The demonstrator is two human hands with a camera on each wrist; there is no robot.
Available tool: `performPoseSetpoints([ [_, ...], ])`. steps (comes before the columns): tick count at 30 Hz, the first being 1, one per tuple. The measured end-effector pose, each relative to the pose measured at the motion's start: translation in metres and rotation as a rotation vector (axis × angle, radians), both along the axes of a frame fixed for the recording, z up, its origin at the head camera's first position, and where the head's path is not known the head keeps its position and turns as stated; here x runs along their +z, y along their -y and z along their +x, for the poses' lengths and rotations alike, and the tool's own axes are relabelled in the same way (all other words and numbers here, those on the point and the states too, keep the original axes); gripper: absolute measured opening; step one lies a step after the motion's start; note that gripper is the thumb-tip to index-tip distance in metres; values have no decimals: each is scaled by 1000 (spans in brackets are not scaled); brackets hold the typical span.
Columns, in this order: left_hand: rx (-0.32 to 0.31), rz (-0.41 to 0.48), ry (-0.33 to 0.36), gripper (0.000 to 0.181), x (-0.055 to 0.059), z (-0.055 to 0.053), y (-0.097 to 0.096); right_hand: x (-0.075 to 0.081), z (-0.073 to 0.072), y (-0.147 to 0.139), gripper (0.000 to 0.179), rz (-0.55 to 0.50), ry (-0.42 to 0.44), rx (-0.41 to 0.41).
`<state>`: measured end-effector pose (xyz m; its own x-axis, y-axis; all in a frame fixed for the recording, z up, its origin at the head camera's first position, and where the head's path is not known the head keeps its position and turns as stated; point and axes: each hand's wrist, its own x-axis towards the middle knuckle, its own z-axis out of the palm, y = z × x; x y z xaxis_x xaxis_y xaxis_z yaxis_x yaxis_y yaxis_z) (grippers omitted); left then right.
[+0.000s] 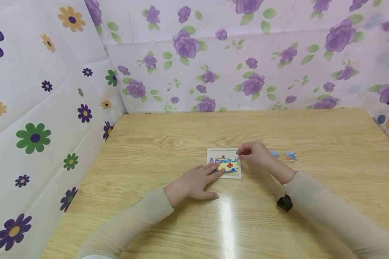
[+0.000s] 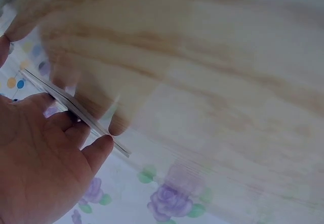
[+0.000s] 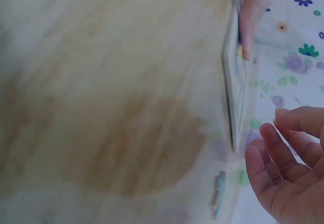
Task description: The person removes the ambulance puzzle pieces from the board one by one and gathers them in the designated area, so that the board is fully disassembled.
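A jigsaw puzzle board [image 1: 224, 150] with a pale frame lies on the table, showing a yellow ambulance with a red cross in its lower part. The board's upper part is plain. My left hand [image 1: 199, 181] rests on the board's lower left with straight fingers, hiding some of the picture. At the board's upper right edge is my right hand [image 1: 254, 154], its fingers loosely bent. The right wrist view shows the right hand [image 3: 291, 168] apart from the board [image 3: 234, 77], with nothing visible between thumb and fingers.
Loose blue puzzle pieces [image 1: 291, 156] lie right of the board, partly behind the right wrist. A small black object [image 1: 284, 203] shows beside the right sleeve. The wood-grain table [image 1: 168, 133] meets flowered cloth [image 1: 181, 79] at the back and left.
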<state>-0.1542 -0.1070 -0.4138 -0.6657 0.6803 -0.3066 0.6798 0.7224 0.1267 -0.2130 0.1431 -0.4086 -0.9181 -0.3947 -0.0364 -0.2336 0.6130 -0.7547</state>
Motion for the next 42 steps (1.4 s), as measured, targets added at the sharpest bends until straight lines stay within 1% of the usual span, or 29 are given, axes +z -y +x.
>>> performPoseSetpoints([
  [3, -2, -7, -10, 82, -1, 0, -1, -6, 1, 2, 14, 27, 7, 17],
  [8, -3, -14, -25, 81, -3, 0, -2, -12, 2, 3, 17, 77, -11, 26],
  [14, 5, -7, -11, 76, 1, 1, -3, -12, 4, 4, 20, 98, -19, 42],
  [20, 45, 8, -3, 72, 3, 2, -5, -9, 5, 5, 21, 107, -43, 77],
  [29, 64, -20, -72, 77, 1, 7, -14, -9, 4, 6, 17, 107, -45, 69],
  [34, 66, -58, -124, 79, 0, 9, -19, -10, 2, 6, 15, 99, -31, 59],
  [37, 66, -72, -143, 79, -1, 10, -21, -11, 2, 6, 14, 98, -23, 50],
  [42, 67, -75, -150, 79, -2, 11, -23, -10, 1, 7, 12, 96, -19, 37],
])
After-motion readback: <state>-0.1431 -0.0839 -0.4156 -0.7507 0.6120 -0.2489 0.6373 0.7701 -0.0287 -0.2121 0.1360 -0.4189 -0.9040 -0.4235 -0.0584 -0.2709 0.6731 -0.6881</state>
